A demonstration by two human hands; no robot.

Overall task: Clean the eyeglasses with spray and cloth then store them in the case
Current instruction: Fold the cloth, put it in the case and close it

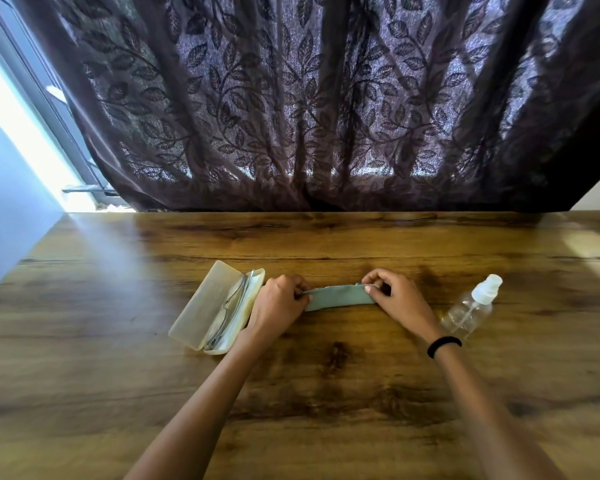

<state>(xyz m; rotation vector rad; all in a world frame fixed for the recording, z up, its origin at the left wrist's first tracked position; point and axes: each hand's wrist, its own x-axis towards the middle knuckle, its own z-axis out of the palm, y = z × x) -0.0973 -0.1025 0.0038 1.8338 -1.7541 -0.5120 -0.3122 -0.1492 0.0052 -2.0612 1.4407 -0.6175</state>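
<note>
The person's left hand [278,303] and right hand [399,299] are each pinching one end of a folded teal cloth [340,297], thumb and fingertips curled onto its upper edge. The strip is stretching between them, with its lower fold lying on the wooden table [326,393]. The eyeglasses [229,304] are lying folded inside the open cream case [196,308], which is sitting at a slant just left of the left hand. Its lid is lying flat on the outer side. Its inner long rim is running right beside the back of that hand and the wrist, which are covering part of it in this view, so I cannot tell whether they are touching. To the right, the clear spray bottle [470,311] with its white nozzle is sitting near the right wrist, close to the black band [444,345] worn there. The wide lens is making it hard to tell whether the bottle is standing or leaning. A broad stretch of tabletop is running from the hands out to the far edge, where the dark leaf-patterned curtain [326,98] is hanging down to meet the wood. More of it is spreading forward beneath both forearms. The table's left edge is slanting away alongside a pale wall [7,220], well apart from the case, and a window frame [49,98] is letting in bright light at that corner. On the right the tabletop is running out of view past the bottle.
</note>
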